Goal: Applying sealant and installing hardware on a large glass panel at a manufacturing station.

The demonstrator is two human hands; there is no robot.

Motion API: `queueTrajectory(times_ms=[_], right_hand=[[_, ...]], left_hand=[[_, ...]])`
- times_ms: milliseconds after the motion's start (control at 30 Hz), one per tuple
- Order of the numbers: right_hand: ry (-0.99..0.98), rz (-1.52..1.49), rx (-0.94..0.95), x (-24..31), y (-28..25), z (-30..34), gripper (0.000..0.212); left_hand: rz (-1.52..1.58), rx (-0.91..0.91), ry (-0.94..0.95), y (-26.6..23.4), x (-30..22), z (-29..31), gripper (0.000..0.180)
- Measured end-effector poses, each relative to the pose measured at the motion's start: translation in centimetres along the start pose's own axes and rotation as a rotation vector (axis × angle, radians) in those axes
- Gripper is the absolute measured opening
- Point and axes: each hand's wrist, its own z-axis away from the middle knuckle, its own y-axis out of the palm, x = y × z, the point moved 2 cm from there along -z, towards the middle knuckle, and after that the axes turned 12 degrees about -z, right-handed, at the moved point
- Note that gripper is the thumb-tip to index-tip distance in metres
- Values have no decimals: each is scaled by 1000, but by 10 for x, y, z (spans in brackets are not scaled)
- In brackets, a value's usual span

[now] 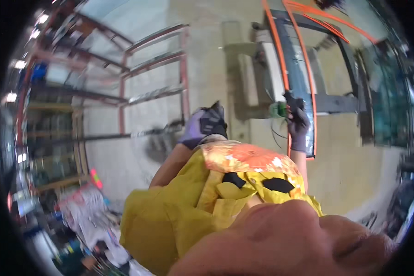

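A reddish metal rack (185, 73) stands left. The person's gloved left hand (206, 123) hangs near its right side, grip unclear. Farther right, a green item (277, 109) sits beside the curled, gloved right hand (299, 122); blur hides its grasp. The orange-edged frame (300, 64) extends from there toward the far side.

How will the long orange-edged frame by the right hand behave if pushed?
The orange-edged frame is probably stiff: its long edges show no obvious kinks or sag. Being long and narrow, it may swivel if pushed sideways near the right hand, which overlaps its near end in view. Weight is hard to judge; its material is unclear.
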Motion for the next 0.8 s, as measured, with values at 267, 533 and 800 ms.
queueTrajectory(times_ms=[267,533,800], right_hand=[[5,1,-183,2,4,-160,34],[-108,93,-332,1,44,-303,23],[-27,66,-227,38,19,-470,19]], left_hand=[[290,7,-32,-92,-28,-189,22],[152,95,-98,-85,-163,-352,26],[301,132,-244,-70,-217,-482,25]])
